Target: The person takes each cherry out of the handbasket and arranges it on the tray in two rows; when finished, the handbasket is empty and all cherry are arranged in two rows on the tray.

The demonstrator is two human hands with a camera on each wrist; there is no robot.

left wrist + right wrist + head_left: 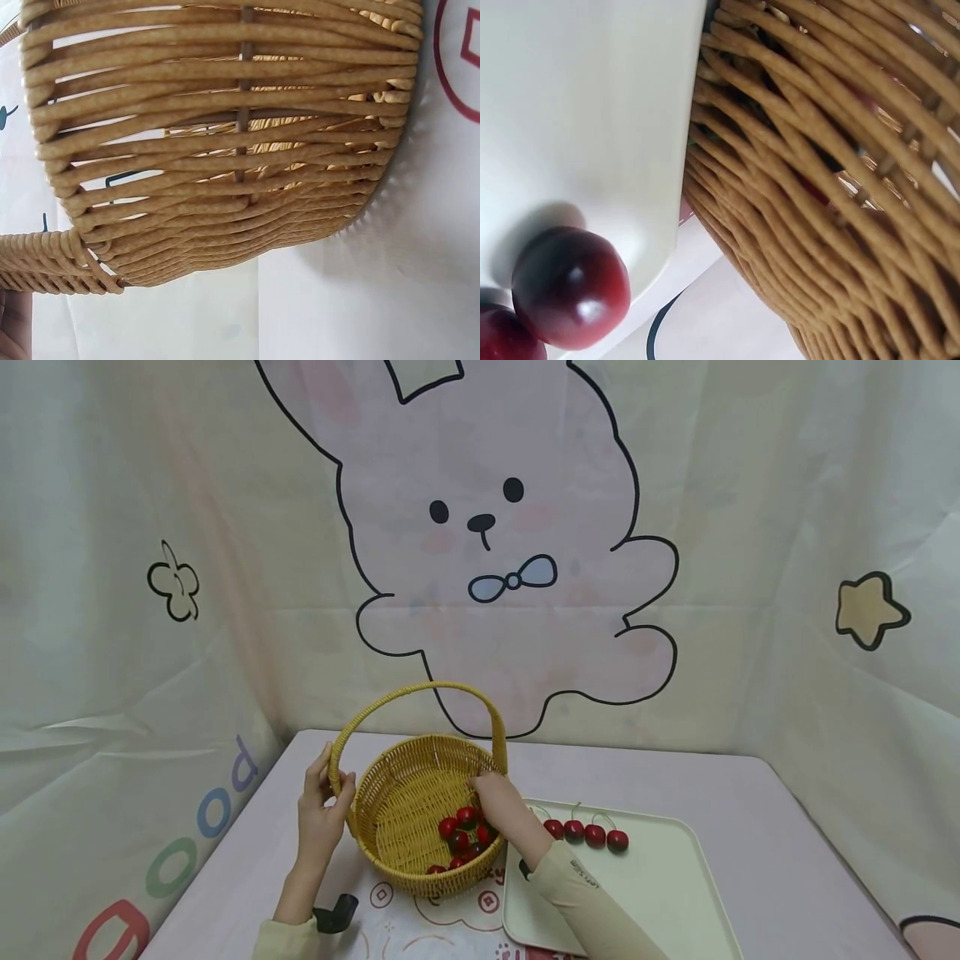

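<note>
A round yellow wicker basket (pixel 408 814) with an arched handle (pixel 420 687) stands on the table. My left hand (pixel 321 814) grips the lower left part of the handle, thumb in front and fingers behind. Over the right rim reaches my right hand (pixel 508 806), close beside the handle's right foot. Its fingertips point down into the basket and are largely hidden; I cannot tell what they hold. Several dark red cherries (pixel 457 841) lie inside the basket, gathered toward its right side. The right wrist view shows the basket's woven outer wall (pixel 817 165).
A cream tray (pixel 652 893) sits right of the basket, against its side. Along its far part several stemmed cherries (pixel 595 836) form a row; one cherry (pixel 570 289) shows large in the right wrist view. A printed cloth wall (pixel 712 693) rises behind the table.
</note>
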